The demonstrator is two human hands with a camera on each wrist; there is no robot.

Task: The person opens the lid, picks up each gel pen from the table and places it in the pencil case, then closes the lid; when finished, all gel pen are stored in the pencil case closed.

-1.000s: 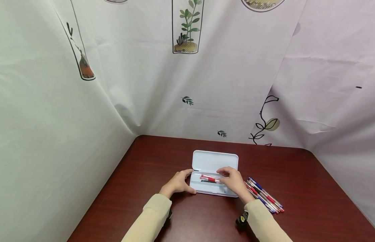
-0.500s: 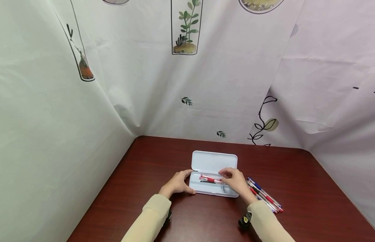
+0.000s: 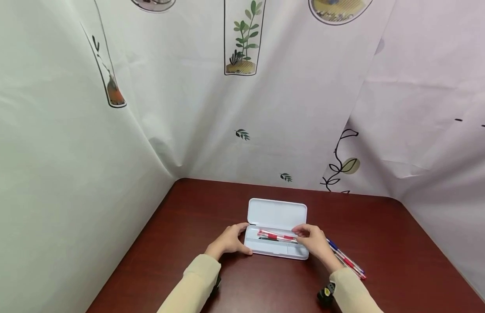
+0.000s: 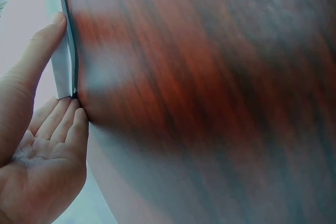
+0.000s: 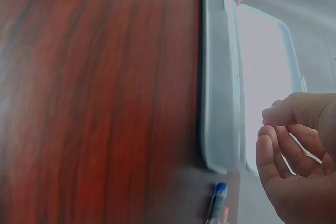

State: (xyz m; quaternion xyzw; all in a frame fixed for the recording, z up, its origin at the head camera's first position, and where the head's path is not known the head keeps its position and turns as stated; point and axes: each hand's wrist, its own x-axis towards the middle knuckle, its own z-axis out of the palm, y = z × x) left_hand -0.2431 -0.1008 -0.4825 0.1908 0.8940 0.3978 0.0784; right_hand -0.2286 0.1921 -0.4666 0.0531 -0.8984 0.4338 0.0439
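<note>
A white pencil case (image 3: 265, 248) lies on the table with its lid (image 3: 277, 213) raised at the back. Red pens (image 3: 274, 237) and a black one lie in its rear compartment. My left hand (image 3: 226, 241) grips the left end, thumb at the front edge and fingers round the back corner; the left wrist view shows that thumb (image 4: 44, 40) on the rim. Over the right end hovers my right hand (image 3: 314, 241), by the pens' ends. Its fingers are loosely bent, and nothing shows between thumb and fingertips in the right wrist view.
Several red and blue pens (image 3: 348, 261) lie right of the case, partly hidden by my right forearm. The dark red wooden table (image 3: 211, 200) meets white printed cloth (image 3: 203, 130) at the back and sides.
My right hand has moved a little to the right across the case, uncovering more of the pens inside. The left hand has stayed at the case's left end.
</note>
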